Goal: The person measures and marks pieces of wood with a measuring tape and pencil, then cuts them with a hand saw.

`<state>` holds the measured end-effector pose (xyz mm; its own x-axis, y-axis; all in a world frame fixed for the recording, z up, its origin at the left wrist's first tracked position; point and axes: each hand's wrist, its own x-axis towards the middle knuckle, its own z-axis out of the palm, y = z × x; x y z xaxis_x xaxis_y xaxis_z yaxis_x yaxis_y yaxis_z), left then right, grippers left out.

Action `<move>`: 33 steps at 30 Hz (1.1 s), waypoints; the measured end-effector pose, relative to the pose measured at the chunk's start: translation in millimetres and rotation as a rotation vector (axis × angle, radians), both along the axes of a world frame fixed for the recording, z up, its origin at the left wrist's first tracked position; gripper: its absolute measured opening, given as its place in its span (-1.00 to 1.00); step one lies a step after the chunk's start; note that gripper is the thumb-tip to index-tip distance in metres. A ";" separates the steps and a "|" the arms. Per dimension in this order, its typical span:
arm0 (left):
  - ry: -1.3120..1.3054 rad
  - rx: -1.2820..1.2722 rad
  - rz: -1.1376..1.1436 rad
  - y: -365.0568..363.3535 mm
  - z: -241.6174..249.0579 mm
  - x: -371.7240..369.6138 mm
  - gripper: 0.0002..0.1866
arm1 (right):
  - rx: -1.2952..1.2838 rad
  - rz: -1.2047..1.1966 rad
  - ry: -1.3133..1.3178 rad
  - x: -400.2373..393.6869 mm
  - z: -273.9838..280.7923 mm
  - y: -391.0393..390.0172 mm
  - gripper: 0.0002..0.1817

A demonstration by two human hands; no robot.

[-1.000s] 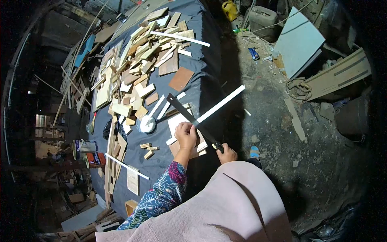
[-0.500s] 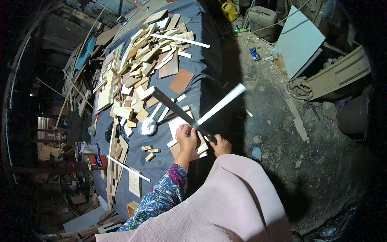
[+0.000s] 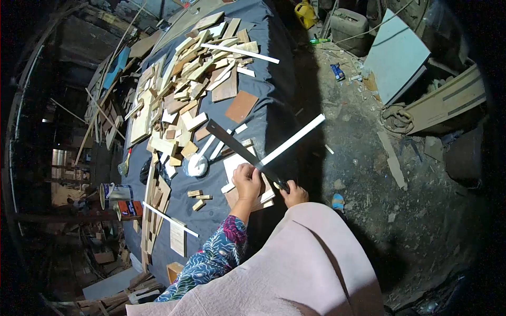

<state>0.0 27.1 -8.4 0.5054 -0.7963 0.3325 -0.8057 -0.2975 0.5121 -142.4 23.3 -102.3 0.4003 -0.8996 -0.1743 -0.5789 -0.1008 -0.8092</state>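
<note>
Here, left hand (image 3: pixel 246 181) pinching one white strip (image 3: pixel 294 138), right hand (image 3: pixel 295 195) curled round one saw (image 3: pixel 233 141), two cans (image 3: pixel 117 194) well apart.

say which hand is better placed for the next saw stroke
Right, most likely: the right hand grips the handle end of the saw. The left hand rests right beside the saw where it crosses the white strip, so it seems better placed for steadying.

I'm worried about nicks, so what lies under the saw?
A white strip crosses under the saw and sticks out past the table. The stretch directly beneath the blade is covered, and the left hand hides more beside it.
</note>
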 end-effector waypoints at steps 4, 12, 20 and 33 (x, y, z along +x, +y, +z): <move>-0.022 0.078 0.033 0.8 3.3 -1.9 -0.93 | -0.055 0.006 -0.024 12.1 7.9 -8.2 -0.61; -0.002 0.040 0.025 0.3 0.5 -0.6 -0.92 | -0.093 -0.012 0.024 13.1 10.9 -8.5 -0.59; -0.005 -0.005 0.020 2.4 -3.3 -1.4 -0.93 | -0.100 -0.060 -0.017 2.2 -0.6 3.4 -0.62; 0.000 0.030 0.066 -1.0 5.7 -5.9 -0.92 | 0.036 -0.383 -0.194 -56.4 -18.7 36.2 -0.69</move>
